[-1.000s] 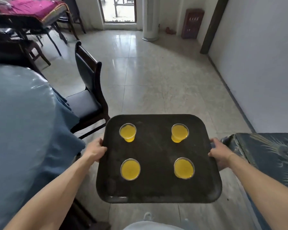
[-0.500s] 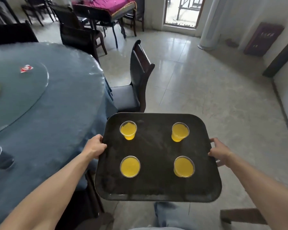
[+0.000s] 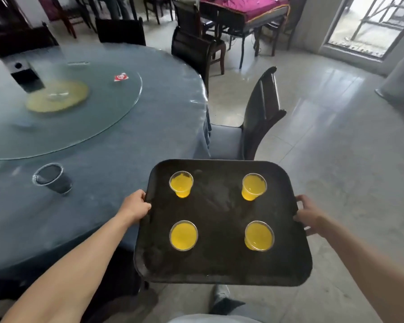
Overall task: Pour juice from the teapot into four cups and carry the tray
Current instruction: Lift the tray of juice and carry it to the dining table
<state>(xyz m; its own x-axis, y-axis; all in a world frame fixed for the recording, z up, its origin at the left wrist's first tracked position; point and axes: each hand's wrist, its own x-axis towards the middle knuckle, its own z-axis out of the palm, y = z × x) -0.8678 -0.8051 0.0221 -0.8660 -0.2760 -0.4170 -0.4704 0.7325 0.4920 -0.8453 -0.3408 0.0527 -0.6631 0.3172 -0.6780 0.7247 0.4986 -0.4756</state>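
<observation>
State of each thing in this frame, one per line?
Tray: carried level, off the table.
Four cups: upright, filled with juice.
Left hand: grips tray's left edge.
Right hand: grips tray's right edge.
Spare cup: upright on table, no juice.
Chair: unoccupied.

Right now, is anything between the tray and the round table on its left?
Nothing visible blocks it. The tray, gripped by the left hand and right hand, already sits beside the round table. An empty cup stands on the near tabletop; the chair is ahead.
</observation>
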